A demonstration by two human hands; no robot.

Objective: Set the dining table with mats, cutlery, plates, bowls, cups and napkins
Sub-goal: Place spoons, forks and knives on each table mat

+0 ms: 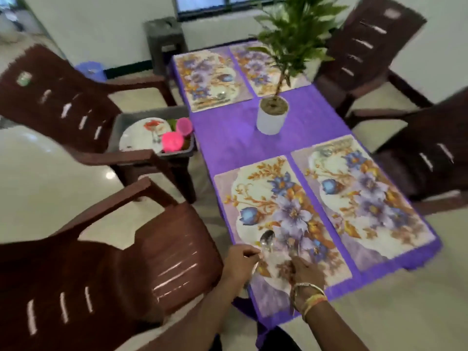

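**At the near-left place, cutlery in hand**

Head view: over the near corner of the table (405,262), above the near-left mat (253,188), both hands low and close together. Left hand (241,259) pinching a spoon (267,239) by the handle, bowl pointing up-table, on the mat or just above it; cannot tell which. Right hand (304,271), bangled at the wrist, fingers curled round a second piece of cutlery (295,249), too blurred to name as fork or knife.

Just beside, the near-right mat (367,224), with what looks like a spoon at its far edge. At the far end, two more mats (210,72). Between the pairs, a potted plant (271,120) on the purple cloth (228,138). Off to the left, on a chair (50,97), a grey tub (174,153) holding a flowered plate (138,138) and pink cups (172,142), not yet brought over. No bowls or napkins to be made out.

Judged early in the job: mats down, cutlery under way.

Risks from here:
- a mat sliding on the cloth under a push from either hand, leaving the setting askew;
- the cloth, hanging past the near edge, snagged by a forearm and dragging mats with it;
- a light pinch letting the spoon slip off the corner to the floor;
- later, a reach toward the tub clipping the plant.
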